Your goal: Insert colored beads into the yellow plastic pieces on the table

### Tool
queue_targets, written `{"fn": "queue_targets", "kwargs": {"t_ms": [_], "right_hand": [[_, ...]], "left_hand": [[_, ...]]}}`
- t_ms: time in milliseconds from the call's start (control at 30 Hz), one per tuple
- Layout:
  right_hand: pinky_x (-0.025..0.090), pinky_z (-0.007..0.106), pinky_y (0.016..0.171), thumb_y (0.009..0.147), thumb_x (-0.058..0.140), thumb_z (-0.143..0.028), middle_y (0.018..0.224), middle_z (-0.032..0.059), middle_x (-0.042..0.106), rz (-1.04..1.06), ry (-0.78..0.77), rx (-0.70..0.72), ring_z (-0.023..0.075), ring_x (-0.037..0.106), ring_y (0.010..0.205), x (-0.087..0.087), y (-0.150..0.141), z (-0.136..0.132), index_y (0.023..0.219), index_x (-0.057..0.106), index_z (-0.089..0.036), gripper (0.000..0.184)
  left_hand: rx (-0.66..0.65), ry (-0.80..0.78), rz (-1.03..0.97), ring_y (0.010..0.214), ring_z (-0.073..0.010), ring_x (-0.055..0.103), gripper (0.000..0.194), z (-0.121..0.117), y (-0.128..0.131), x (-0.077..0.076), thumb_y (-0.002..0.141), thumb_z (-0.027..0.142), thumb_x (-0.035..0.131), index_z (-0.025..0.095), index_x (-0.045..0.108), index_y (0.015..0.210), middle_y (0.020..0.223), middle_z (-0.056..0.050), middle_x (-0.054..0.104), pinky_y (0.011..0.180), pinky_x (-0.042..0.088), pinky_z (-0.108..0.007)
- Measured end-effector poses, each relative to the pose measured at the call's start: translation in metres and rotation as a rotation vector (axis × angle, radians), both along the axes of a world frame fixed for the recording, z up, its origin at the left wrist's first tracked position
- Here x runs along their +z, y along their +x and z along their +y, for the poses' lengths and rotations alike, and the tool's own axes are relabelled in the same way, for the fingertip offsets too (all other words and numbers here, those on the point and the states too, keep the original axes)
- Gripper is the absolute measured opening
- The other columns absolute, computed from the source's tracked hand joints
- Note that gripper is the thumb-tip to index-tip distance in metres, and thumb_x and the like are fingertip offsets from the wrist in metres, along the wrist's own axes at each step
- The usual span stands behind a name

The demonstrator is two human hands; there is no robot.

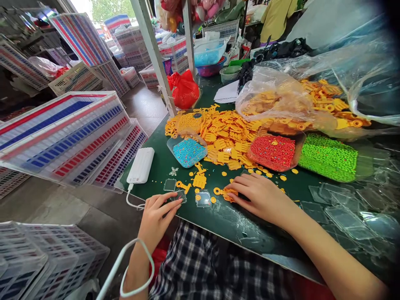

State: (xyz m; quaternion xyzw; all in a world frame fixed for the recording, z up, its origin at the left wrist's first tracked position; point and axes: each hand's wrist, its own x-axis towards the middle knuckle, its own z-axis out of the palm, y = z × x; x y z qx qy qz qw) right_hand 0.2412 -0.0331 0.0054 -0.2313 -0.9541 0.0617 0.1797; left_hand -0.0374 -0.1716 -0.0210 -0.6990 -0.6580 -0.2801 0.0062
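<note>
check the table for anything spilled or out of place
A yellow-orange piece sits on the red beads, clashing in colour. Small orange discs lie loose on the green table, possibly spilled.

We count one heap each of blue beads (189, 152), red beads (272, 151), green beads (328, 156) and orange beads (189, 121), making four; one white power bank (141, 165); one red bag (185, 89); and more orange pieces (228, 129) than we can number.
</note>
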Motion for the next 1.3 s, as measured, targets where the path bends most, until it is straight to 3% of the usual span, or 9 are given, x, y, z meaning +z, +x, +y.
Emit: {"fn": "queue_targets", "kwargs": {"t_ms": [200, 367, 533, 600, 767, 967, 1100, 1300], "right_hand": [[0.037, 0.032, 0.066, 0.1, 0.037, -0.031, 0.081, 0.0035, 0.067, 0.001, 0.029, 0.014, 0.0168, 0.059, 0.074, -0.003, -0.001, 0.0, 0.093, 0.065, -0.021, 0.031], [0.042, 0.033, 0.066, 0.1, 0.036, -0.032, 0.084, 0.0059, 0.068, 0.012, 0.034, 0.014, 0.0181, 0.06, 0.075, -0.006, -0.001, 0.0, 0.094, 0.066, -0.02, 0.033], [0.049, 0.036, 0.074, 0.099, 0.04, -0.034, 0.095, 0.009, 0.068, 0.081, 0.033, -0.011, 0.0211, 0.061, 0.087, -0.008, -0.004, -0.001, 0.102, 0.067, -0.02, 0.03], [0.05, 0.037, 0.076, 0.098, 0.041, -0.035, 0.098, 0.0095, 0.068, 0.084, 0.033, -0.015, 0.022, 0.061, 0.09, -0.009, -0.006, -0.003, 0.104, 0.066, -0.02, 0.03], [0.05, 0.038, 0.08, 0.097, 0.046, -0.032, 0.101, 0.0089, 0.067, 0.095, 0.045, 0.006, 0.0224, 0.061, 0.093, -0.013, -0.011, -0.006, 0.11, 0.065, -0.022, 0.026], [0.049, 0.038, 0.082, 0.098, 0.044, -0.032, 0.102, 0.0077, 0.067, 0.106, 0.045, 0.032, 0.0222, 0.06, 0.095, -0.014, -0.015, -0.01, 0.11, 0.064, -0.022, 0.025], [0.048, 0.039, 0.085, 0.097, 0.042, -0.043, 0.107, 0.0105, 0.066, 0.082, 0.031, 0.021, 0.0246, 0.058, 0.101, -0.015, -0.024, -0.016, 0.114, 0.062, -0.02, 0.034], [0.046, 0.042, 0.085, 0.095, 0.046, -0.043, 0.108, 0.0133, 0.065, 0.031, 0.09, -0.002, 0.027, 0.056, 0.1, -0.019, -0.042, -0.024, 0.113, 0.063, -0.016, 0.037]], "left_hand": [[0.114, 0.01, -0.022, 0.097, -0.023, 0.061, 0.02, -0.002, -0.017, 0.0, 0.093, 0.036, 0.054, 0.032, 0.073, 0.099, 0.109, -0.002, 0.072, 0.09, 0.045, -0.042], [0.25, 0.027, -0.061, 0.105, -0.0249, 0.06, 0.024, 0.003, -0.022, 0.001, 0.094, 0.036, 0.052, 0.027, 0.068, 0.109, 0.114, -0.005, 0.069, 0.095, 0.043, -0.044], [0.314, -0.061, -0.103, 0.108, -0.0265, 0.058, 0.048, 0.01, -0.019, 0.0, 0.081, 0.039, 0.07, 0.027, 0.057, 0.125, 0.115, -0.006, 0.068, 0.094, 0.045, -0.041], [0.324, -0.066, -0.115, 0.105, -0.0258, 0.06, 0.048, 0.012, -0.016, -0.001, 0.079, 0.036, 0.073, 0.027, 0.058, 0.123, 0.112, -0.005, 0.069, 0.093, 0.045, -0.041], [0.291, -0.041, -0.21, 0.1, -0.0234, 0.061, 0.038, 0.013, -0.013, 0.0, 0.081, 0.029, 0.07, 0.028, 0.061, 0.118, 0.107, -0.003, 0.071, 0.091, 0.047, -0.038], [0.244, -0.041, -0.361, 0.103, -0.0222, 0.061, 0.045, 0.014, -0.017, -0.001, 0.08, 0.026, 0.069, 0.027, 0.056, 0.123, 0.107, -0.003, 0.069, 0.093, 0.048, -0.039], [0.206, 0.005, -0.429, 0.099, -0.0198, 0.061, 0.053, 0.015, -0.016, -0.001, 0.08, 0.026, 0.069, 0.027, 0.051, 0.13, 0.108, -0.004, 0.067, 0.094, 0.048, -0.037], [0.088, 0.103, -0.456, 0.094, -0.0188, 0.06, 0.054, 0.013, 0.0, 0.011, 0.08, 0.026, 0.07, 0.024, 0.051, 0.13, 0.106, -0.005, 0.065, 0.089, 0.052, -0.036]]}}
